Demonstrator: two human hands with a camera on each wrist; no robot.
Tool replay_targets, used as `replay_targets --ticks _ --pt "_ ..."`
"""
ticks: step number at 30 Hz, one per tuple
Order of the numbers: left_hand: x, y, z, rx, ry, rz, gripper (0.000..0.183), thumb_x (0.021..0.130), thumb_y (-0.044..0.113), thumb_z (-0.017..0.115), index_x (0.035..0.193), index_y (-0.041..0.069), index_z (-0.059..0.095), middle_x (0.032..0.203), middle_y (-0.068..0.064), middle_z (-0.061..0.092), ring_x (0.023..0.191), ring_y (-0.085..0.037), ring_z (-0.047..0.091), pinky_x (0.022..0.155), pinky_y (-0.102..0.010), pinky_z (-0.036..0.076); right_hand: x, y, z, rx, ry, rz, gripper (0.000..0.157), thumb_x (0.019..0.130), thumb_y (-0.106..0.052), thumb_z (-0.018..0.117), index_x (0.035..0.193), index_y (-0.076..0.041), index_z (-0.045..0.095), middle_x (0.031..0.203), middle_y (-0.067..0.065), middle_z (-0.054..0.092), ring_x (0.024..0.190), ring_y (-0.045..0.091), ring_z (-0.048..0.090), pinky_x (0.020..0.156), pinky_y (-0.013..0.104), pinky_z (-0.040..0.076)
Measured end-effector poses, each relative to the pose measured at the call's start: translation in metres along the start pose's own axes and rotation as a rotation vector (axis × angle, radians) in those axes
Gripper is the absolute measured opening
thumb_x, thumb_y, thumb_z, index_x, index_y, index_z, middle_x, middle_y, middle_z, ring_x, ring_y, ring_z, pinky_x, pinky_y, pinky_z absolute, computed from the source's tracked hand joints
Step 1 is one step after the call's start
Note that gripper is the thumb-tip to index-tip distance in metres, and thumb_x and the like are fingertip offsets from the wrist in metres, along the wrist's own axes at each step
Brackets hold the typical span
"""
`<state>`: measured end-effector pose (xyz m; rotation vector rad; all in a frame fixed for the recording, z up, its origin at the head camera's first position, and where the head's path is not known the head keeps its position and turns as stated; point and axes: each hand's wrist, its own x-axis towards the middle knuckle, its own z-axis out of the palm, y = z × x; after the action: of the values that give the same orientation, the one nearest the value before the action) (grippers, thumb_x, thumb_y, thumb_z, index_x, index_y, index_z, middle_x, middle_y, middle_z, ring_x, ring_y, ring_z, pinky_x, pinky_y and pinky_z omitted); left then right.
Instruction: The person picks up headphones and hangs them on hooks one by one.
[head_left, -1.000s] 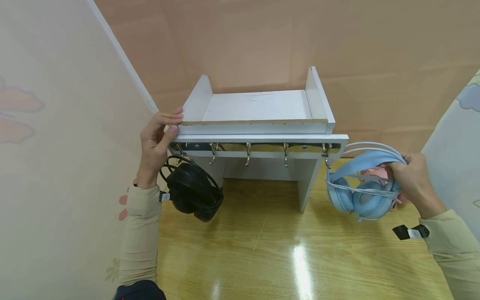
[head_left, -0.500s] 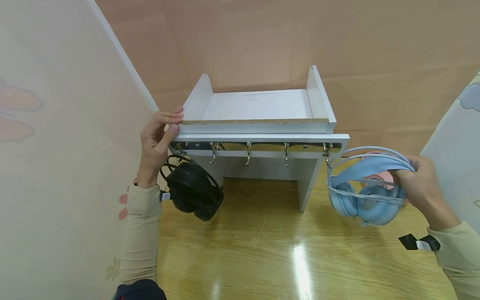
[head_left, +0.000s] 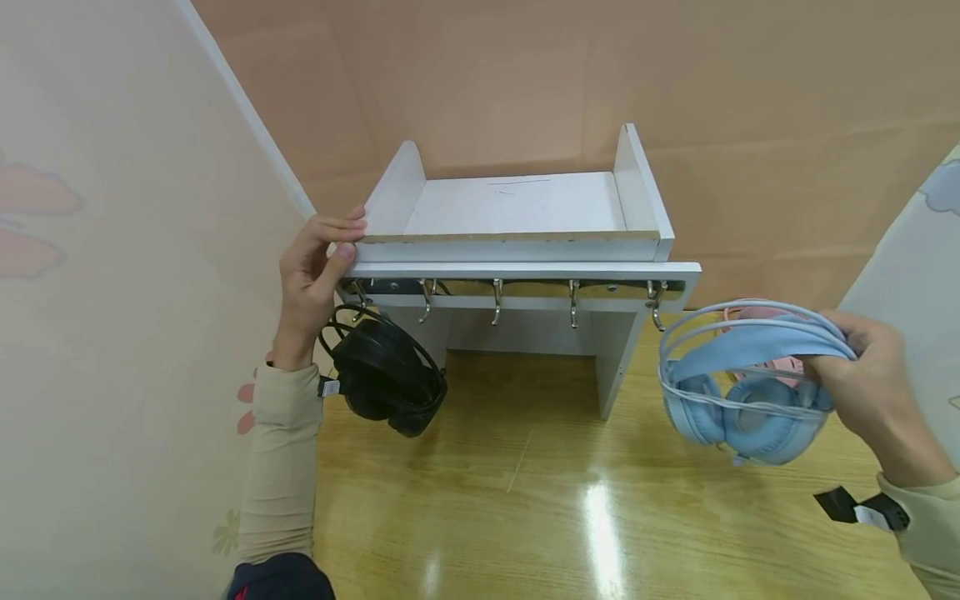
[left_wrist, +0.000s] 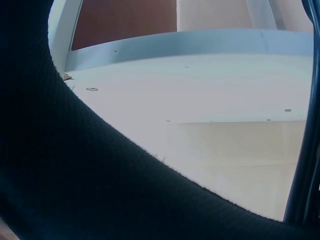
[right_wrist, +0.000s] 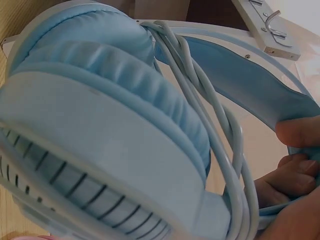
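Observation:
My right hand (head_left: pixel 870 383) grips the headband of light blue headphones (head_left: pixel 776 421), held in the air right of the white hook shelf (head_left: pixel 517 271). A looped cable (right_wrist: pixel 217 107) is wound around them in the right wrist view, and the ear cups hang below the band. My left hand (head_left: pixel 311 267) holds the shelf's left front corner, thumb on the front and fingers over the top. Black headphones (head_left: pixel 386 371) hang from the leftmost hook, just below that hand. In the left wrist view, dark padding (left_wrist: pixel 100 165) of these headphones fills much of the frame.
Several metal hooks (head_left: pixel 497 302) line the shelf's front rail, three in the middle with nothing on them. Pink headphones (head_left: pixel 783 367) lie on the wooden table (head_left: pixel 525 517), partly hidden behind the blue pair. Walls rise at left (head_left: pixel 150 333) and right.
My right hand has drawn the blue headphones right and toward me, away from the rightmost hook. My left hand keeps its place on the shelf corner.

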<state>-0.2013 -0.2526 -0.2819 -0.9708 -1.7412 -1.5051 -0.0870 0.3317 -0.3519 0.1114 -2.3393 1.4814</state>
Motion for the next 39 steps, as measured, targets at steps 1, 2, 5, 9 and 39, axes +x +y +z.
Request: replay_targets --ticks 1,2,5,9,39 --pt "0.000 0.000 0.000 0.000 0.000 -0.001 0.016 0.099 -0.007 0.058 0.106 -0.020 0.064 0.114 -0.005 0.075 0.132 -0.029 0.068 0.123 -0.048 0.047 -0.002 -0.001 -0.001 0.002 0.003 -0.001 0.035 0.093 0.014 0.049 0.077 -0.013 0.066 0.056 -0.010 0.048 0.047 0.014 0.037 0.041 0.031 0.026" --pt "0.000 0.000 0.000 0.001 0.000 -0.001 0.016 0.099 -0.007 0.057 0.105 -0.020 0.064 0.114 -0.005 0.075 0.132 -0.030 0.068 0.123 -0.048 0.047 -0.003 -0.002 -0.002 0.010 0.003 -0.002 0.038 0.093 0.014 0.050 0.081 -0.016 0.070 0.058 -0.013 0.053 0.047 0.010 0.042 0.041 0.026 0.031" --pt "0.000 0.000 0.000 0.002 0.001 -0.002 0.016 0.098 -0.007 0.058 0.106 -0.020 0.065 0.114 -0.005 0.075 0.132 -0.029 0.068 0.123 -0.048 0.047 -0.008 -0.005 -0.004 0.012 0.009 -0.006 0.038 0.095 0.013 0.052 0.085 -0.018 0.072 0.059 -0.014 0.055 0.048 0.008 0.044 0.041 0.023 0.033" --pt "0.000 0.001 0.000 0.014 0.000 -0.005 0.016 0.099 -0.006 0.058 0.106 -0.019 0.065 0.115 -0.004 0.075 0.133 -0.029 0.068 0.124 -0.048 0.046 -0.013 -0.010 -0.003 -0.010 0.039 -0.021 0.030 0.094 0.014 0.051 0.076 -0.008 0.062 0.056 -0.009 0.043 0.047 0.013 0.035 0.042 0.031 0.025" --pt "0.000 0.000 0.000 0.013 0.000 0.000 0.015 0.099 -0.007 0.058 0.106 -0.019 0.064 0.115 -0.004 0.075 0.133 -0.029 0.068 0.124 -0.048 0.046 -0.038 -0.041 0.008 0.022 0.034 -0.093 0.030 0.081 0.029 0.063 0.084 -0.001 0.068 0.068 -0.010 0.060 0.061 0.004 0.052 0.055 0.011 0.045"
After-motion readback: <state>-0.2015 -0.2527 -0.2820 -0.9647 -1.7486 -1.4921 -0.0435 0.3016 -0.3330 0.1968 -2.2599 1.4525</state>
